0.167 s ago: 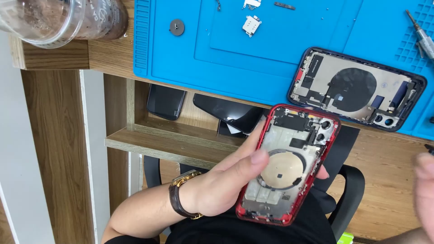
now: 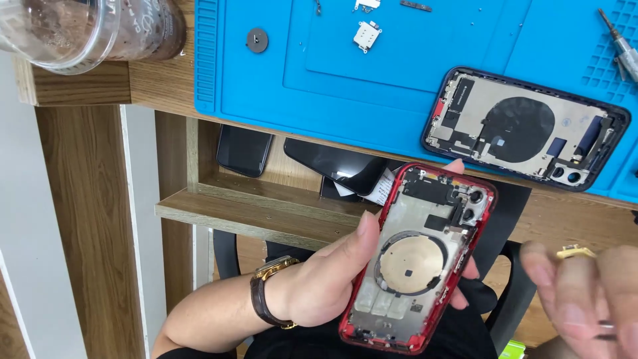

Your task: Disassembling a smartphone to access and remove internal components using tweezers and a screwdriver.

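Observation:
My left hand [image 2: 332,282], with a brown-strapped gold watch [image 2: 266,299] on the wrist, holds an opened red phone housing [image 2: 419,259] over my lap. The thumb lies on its left edge and the fingers wrap behind it. Its inside faces up and shows a round copper coil and the camera modules. My right hand [image 2: 585,292] is blurred at the lower right, just right of the housing. Its fingers are curled together with a small gold-coloured part [image 2: 575,251] at the fingertips. A second opened phone housing [image 2: 525,129], with a dark frame, lies on the blue work mat [image 2: 399,80].
Small loose parts [image 2: 367,34] and a round disc [image 2: 256,40] lie on the mat. A screwdriver [image 2: 618,43] rests at its top right. A clear plastic cup [image 2: 80,30] stands on the desk's left end. Dark phones [image 2: 244,149] lie on a shelf under the wooden desk.
My right hand has come in from the right edge toward the red housing. The left hand and the housing have stayed about where they were.

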